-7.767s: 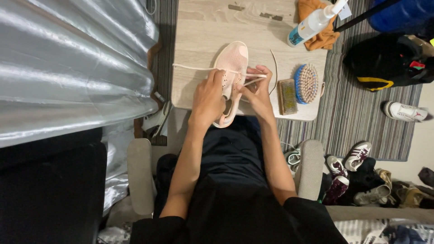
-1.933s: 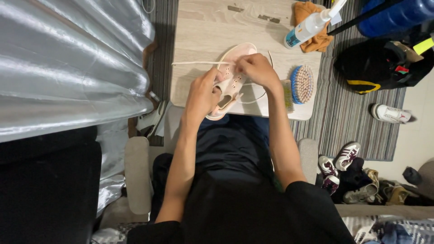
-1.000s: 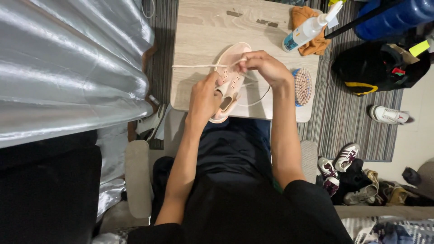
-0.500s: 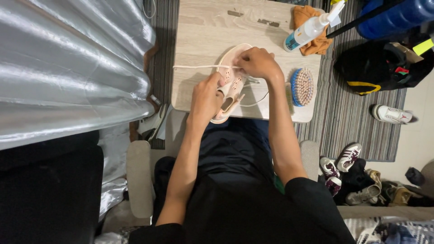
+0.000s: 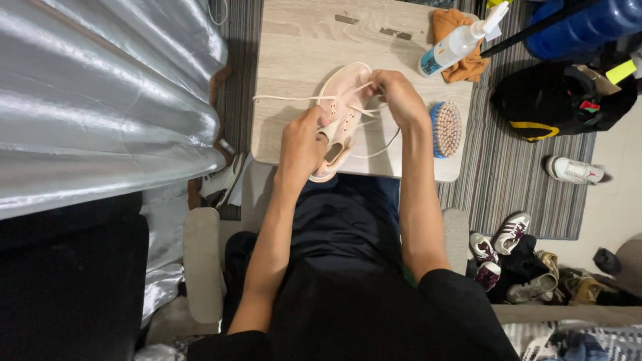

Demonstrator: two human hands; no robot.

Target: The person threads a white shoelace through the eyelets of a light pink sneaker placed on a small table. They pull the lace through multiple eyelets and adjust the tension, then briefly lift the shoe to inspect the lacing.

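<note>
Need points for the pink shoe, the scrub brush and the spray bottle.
pink shoe [image 5: 342,83], head view, on the bare toe end.
scrub brush [image 5: 447,129], head view, on the middle of the bristles.
spray bottle [image 5: 449,50], head view, on the white body.

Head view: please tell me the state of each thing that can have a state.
Pink shoe: on table, partly laced.
White lace: loose, one end trailing left.
Left hand: gripping the shoe.
Right hand: pinching the lace.
Spray bottle: lying down.
Scrub brush: bristles up.
</note>
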